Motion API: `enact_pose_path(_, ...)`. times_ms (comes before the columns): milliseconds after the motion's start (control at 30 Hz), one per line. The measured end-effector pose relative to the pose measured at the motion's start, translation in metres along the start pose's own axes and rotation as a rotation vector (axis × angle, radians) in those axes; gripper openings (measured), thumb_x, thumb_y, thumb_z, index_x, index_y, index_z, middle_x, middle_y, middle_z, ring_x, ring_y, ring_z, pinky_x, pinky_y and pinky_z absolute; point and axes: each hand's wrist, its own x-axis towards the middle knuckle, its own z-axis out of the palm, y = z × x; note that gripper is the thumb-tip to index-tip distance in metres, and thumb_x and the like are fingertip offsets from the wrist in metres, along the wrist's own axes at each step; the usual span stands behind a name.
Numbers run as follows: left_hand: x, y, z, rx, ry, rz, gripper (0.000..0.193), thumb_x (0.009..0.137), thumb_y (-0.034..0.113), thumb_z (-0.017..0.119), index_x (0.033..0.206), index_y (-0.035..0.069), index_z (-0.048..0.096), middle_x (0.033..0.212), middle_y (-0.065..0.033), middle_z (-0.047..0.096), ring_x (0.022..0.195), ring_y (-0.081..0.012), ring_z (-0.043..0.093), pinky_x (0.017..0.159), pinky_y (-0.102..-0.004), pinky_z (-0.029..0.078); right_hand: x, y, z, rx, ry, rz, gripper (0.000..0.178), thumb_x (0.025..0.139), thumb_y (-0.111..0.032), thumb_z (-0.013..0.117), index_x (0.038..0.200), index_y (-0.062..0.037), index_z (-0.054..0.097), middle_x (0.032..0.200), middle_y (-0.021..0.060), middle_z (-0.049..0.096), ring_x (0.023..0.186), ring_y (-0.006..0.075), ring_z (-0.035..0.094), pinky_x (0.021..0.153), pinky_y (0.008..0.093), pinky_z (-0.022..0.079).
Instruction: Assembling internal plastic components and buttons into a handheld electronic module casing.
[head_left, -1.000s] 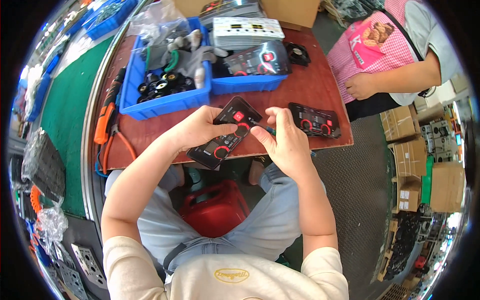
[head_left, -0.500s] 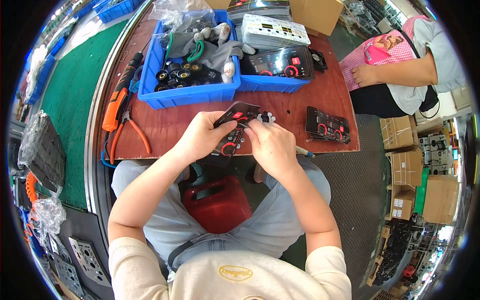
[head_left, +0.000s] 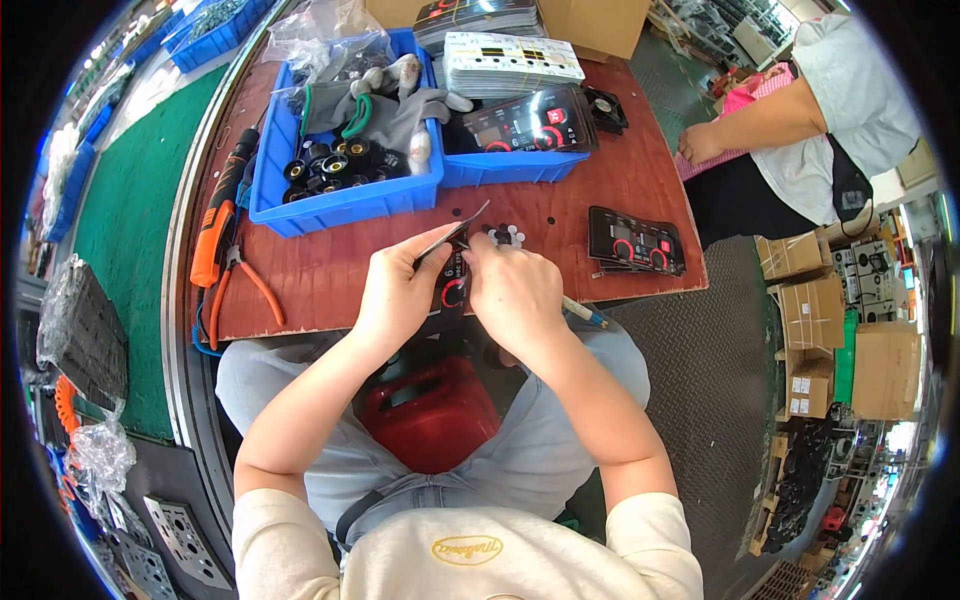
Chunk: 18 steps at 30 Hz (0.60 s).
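Where the right hand [head_left: 515, 295] stood with fingers spread beside the black panel [head_left: 455, 272] a second ago, it now sits drawn in against the panel's right edge. Panel attitude: changed from a broad, face-showing tilt to a steep one, the far end now presenting a thin, upward-curving edge. Bearing on the work, as judged: a shift from one-handed holding to close two-handed handling.

Black panel: one; thin, seemingly flexible; dark face with a red ring and pale print; much of it covered by the hands or turned out of sight. Location: on the person's side of the blue bin [head_left: 350, 208] and to its right, raised at the near edge of the counter [head_left: 310, 260].

Left hand [head_left: 400, 285]: fingers closed on the panel's left margin. Right hand: fingers bunched, tips hidden; whether they pinch the sheet or some small part, cannot tell.

Also listed, by reference to the blue bin: small round pieces [head_left: 514, 237], white and dark, to its near right, just beyond the right hand; pile of similar panels [head_left: 640, 243], farther right, well apart; orange-handled pliers [head_left: 234, 256], off its near left corner; orange-and-black power tool [head_left: 212, 240], along its left side; black knobs [head_left: 335, 165] and gray gloves [head_left: 400, 112], inside.
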Motion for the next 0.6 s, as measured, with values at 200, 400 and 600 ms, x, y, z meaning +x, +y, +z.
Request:
enact_pose_path(200,-0.002,-0.002,0.012,0.176,0.078,0.111,0.026,0.091,0.004,0.057,0.116,0.000,0.063,0.096,-0.0151,0.071,0.087,-0.0090,0.062,0.078,-0.0270,0.050,0.002,0.005,0.008,-0.067,0.001,-0.006,0.011,0.086,-0.017,0.057,0.085,-0.0058,0.058,0.065,0.0146,0.063,0.060,0.0314,0.065,0.052,0.0428,0.049)
enact_pose_path(400,0.001,0.012,0.007,-0.113,0.029,-0.148,0.018,0.094,0.011,0.058,0.104,-0.001,0.065,0.083,-0.0036,0.066,0.075,-0.0050,0.055,0.069,-0.0260,0.051,0.008,0.009,-0.021,0.012,-0.122,0.048,0.017,0.089,-0.022,0.055,0.089,-0.0058,0.061,0.069,0.0145,0.065,0.066,0.0341,0.065,0.059,0.0443,0.050)
enact_pose_path(600,0.014,0.021,-0.008,-0.691,-0.169,-0.504,0.022,0.092,0.018,0.062,0.110,0.005,0.061,0.095,-0.0042,0.067,0.079,-0.0128,0.065,0.071,-0.0290,0.056,0.011,0.049,-0.035,0.965,-0.162,0.201,0.029,0.085,-0.004,0.066,0.112,0.0015,0.061,0.094,0.0019,0.065,0.089,0.0101,0.061,0.079,0.0255,0.048)
